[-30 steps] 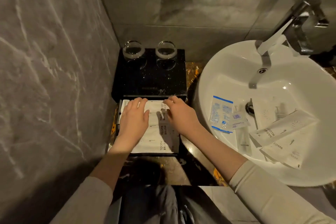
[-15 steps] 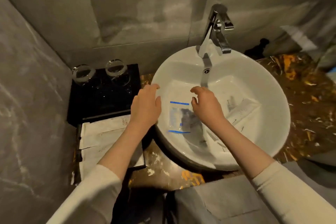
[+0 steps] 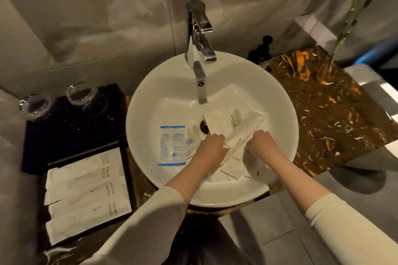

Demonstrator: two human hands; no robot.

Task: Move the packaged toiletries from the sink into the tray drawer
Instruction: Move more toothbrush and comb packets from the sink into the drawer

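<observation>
Both hands have left the tray drawer (image 3: 127, 180) and now reach into the sink (image 3: 150, 101); the left hand (image 3: 212, 148) and right hand (image 3: 263, 143) rest, fingers curled down, on the two ends of a white toothbrush packet (image 3: 235, 143); whether they already pinch it I cannot tell. Its long axis runs from 8 to 2 o'clock between them; a comb packet (image 3: 235, 162) lies just under it. At 9 o'clock of the left hand lies a blue-edged sachet (image 3: 172, 145); further, at 12 o'clock, more white packets (image 3: 228, 120) beside the drain. Four toothbrush packets (image 3: 86, 191) fill the drawer, well apart at 9 o'clock.
</observation>
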